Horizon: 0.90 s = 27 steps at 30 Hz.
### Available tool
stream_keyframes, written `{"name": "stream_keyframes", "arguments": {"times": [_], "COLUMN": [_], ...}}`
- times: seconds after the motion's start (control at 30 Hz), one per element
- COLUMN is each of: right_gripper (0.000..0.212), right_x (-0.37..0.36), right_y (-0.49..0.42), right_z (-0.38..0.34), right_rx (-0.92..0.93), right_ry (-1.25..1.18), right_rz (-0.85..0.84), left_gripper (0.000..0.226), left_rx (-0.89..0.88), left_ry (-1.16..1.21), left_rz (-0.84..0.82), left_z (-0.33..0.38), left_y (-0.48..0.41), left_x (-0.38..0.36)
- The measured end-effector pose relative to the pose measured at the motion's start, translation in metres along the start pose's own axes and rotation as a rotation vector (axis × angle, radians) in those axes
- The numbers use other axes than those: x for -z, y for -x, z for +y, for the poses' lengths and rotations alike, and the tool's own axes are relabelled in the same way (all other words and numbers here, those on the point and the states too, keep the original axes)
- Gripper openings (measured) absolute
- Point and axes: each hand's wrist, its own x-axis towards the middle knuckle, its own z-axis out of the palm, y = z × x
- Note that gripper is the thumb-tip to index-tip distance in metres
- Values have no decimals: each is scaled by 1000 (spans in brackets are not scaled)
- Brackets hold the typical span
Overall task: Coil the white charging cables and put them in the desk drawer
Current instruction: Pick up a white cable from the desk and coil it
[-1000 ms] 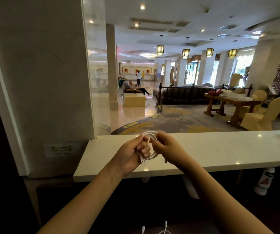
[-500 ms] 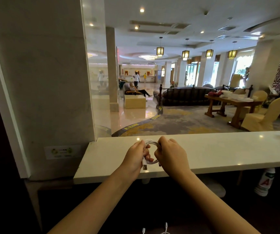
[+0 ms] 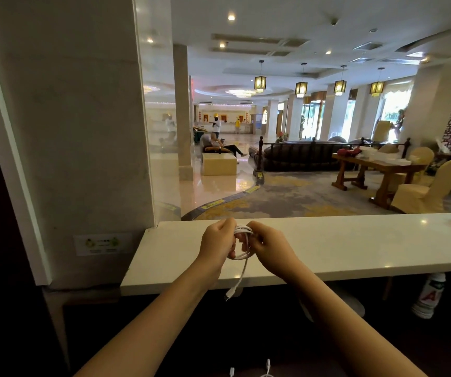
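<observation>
Over counter [image 3: 355, 248], both hands grip coiled cable [image 3: 242, 242].

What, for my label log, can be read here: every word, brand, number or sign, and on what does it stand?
"A", in red: on the white bottle below the counter's right end; its other print is unreadable.
Wall sticker with yellow-green icons: print too small to read.
Yellow floor markers on the carpet border: blurred, unreadable.
Red signs in the far lobby: too small.
White cable: no print shows.
</observation>
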Motion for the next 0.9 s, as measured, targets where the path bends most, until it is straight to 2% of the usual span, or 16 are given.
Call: {"name": "stream_keyframes", "arguments": {"times": [0.1,0.2,0.33,0.4,0.47,0.5,0.6,0.67,0.83,0.9], "right_gripper": [12,17,22,19,28,31,22,30,20,16], "right_x": [9,14,8,1,-7,-9,-9,-5,20,33], "right_y": [-2,-3,0,1,0,-1,-6,-7,-8,-7], "right_z": [-5,-6,-2,-2,-1,0,2,5,10,16], "right_rx": [26,39,212,317,350,340,290,249,149,172], "right_ry": [-59,-55,34,61,57,8,-154,-227,-336,-273], "right_rz": [-98,-131,63,156,184,192,201,175,111,39], "left_gripper": [22,23,30,34,33,33,35,34,22,23], "left_rx": [-56,-11,92,126,146,156,206,237,242,221], "left_ry": [26,159,397,450,440,434,453,467,475,505], "left_rz": [-35,-140,-301,-319,-315,-313,-327,-356,-350,-299], "left_z": [-2,-6,-7,-6,-5,-5,-8,-8,-12,-15], "left_y": [-3,-9,-8,-7,-7,-7,-9,-12,-22,-26], "left_x": [5,11,13,11,8,7,8,12,25,30]}}
